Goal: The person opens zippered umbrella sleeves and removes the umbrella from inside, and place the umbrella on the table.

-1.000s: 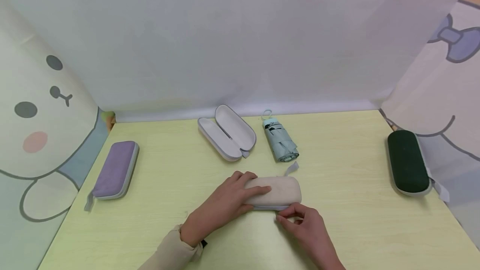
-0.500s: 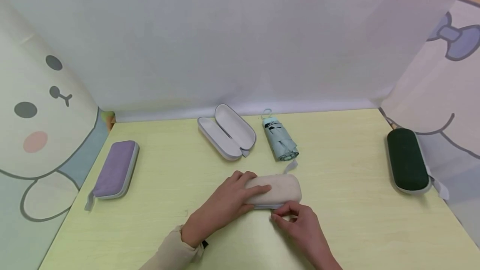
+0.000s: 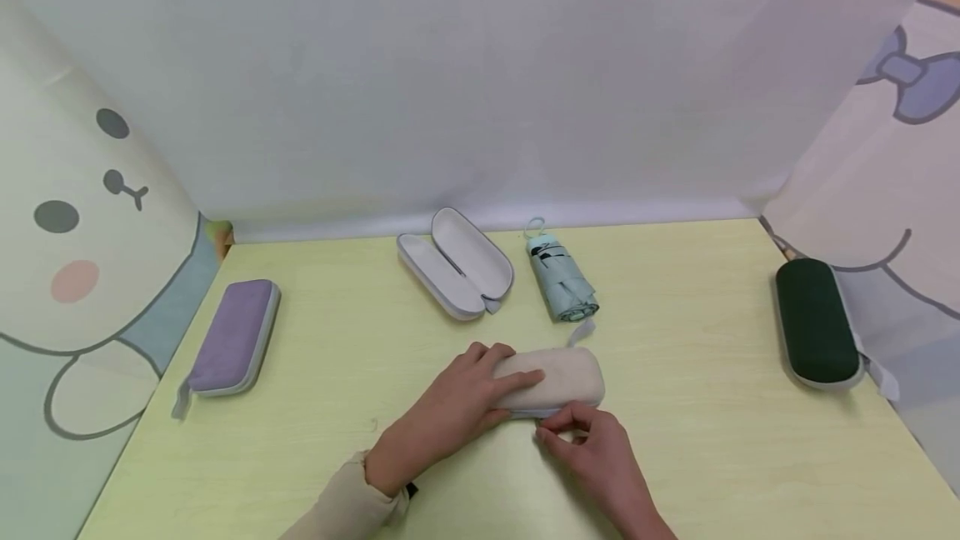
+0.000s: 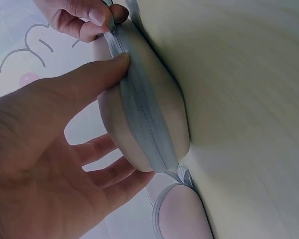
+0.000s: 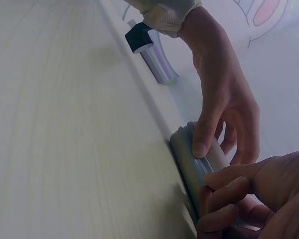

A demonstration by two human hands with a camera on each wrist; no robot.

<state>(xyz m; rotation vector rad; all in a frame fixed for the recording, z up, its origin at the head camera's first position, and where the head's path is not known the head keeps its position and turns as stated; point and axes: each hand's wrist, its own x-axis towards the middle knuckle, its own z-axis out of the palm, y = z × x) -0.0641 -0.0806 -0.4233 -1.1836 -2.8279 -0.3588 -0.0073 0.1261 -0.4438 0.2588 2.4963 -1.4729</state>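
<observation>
A cream zippered glasses case (image 3: 562, 373) lies on the table near its middle. My left hand (image 3: 457, 402) grips its left end, thumb on the near side by the zipper and fingers over the top and far side. In the left wrist view, a grey-blue zipper band (image 4: 144, 112) runs along the case's side under the thumb. At the near edge, my right hand (image 3: 592, 448) pinches the zipper pull (image 4: 111, 21) between thumb and forefinger. In the right wrist view, the right fingers partly hide the case. A grey loop (image 3: 581, 332) sticks out behind the case.
Behind the hands lie an opened pale glasses case (image 3: 480, 261) and a folded light blue umbrella (image 3: 562, 282). On the table's left is a purple case (image 3: 231, 336); a dark green case (image 3: 816, 319) is at its right edge. A white curtain (image 3: 480, 90) closes off the back.
My right hand has slid a little leftward along the near edge of the cream case with the zipper pull. My left hand keeps its grip in place.
</observation>
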